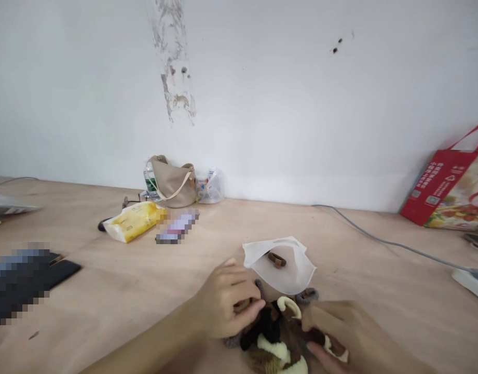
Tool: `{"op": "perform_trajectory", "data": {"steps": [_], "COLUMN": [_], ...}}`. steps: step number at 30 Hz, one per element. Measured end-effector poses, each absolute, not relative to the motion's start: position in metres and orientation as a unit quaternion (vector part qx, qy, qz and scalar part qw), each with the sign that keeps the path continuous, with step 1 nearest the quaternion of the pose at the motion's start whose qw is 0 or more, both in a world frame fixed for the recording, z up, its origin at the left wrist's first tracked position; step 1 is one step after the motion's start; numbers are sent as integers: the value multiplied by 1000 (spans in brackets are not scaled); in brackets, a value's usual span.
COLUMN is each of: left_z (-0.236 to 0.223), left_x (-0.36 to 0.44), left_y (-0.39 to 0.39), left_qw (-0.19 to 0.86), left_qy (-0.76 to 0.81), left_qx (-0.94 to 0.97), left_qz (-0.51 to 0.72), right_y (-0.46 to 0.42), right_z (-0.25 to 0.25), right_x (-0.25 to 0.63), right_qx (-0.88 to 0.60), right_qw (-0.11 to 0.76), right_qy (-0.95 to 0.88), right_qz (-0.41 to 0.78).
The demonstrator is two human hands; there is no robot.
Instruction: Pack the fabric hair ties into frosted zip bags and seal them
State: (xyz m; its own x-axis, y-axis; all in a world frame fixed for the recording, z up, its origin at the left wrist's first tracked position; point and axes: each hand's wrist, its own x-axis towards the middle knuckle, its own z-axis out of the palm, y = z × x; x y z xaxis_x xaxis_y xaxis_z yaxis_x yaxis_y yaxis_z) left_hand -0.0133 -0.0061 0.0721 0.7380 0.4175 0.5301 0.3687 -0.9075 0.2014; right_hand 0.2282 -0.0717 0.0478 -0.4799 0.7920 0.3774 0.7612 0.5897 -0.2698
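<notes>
cream, black and brown fuzzy bands (275, 349) lie between both hands (231, 301) (342, 327), grasp unclear.

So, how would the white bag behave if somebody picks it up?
The white bag would probably flop, since its edges bend unevenly. It looks light, being thin and translucent. The brown band might slide, as nothing visible fastens it.

Left hand (233, 301) curled, right hand (338, 327) bent opposite, bare forearms (156, 332) angled inward
</notes>
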Motion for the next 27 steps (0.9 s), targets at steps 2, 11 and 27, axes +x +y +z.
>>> {"op": "perform_trajectory", "data": {"steps": [2, 11, 27], "left_z": [75, 76, 111], "left_x": [-15, -15, -49], "left_y": [-2, -3, 17], "left_qw": [25, 68, 130], "left_qy": [234, 207, 360], "left_qx": [916, 914, 922], "left_qz": [325, 343, 46], "right_y": [-69, -60, -55], "right_z": [46, 43, 50], "right_x": [233, 244, 259], "right_qx": [-454, -459, -585], "right_qw": [284, 369, 430], "right_qy": [-844, -808, -688], "right_qz": [14, 11, 18]}}
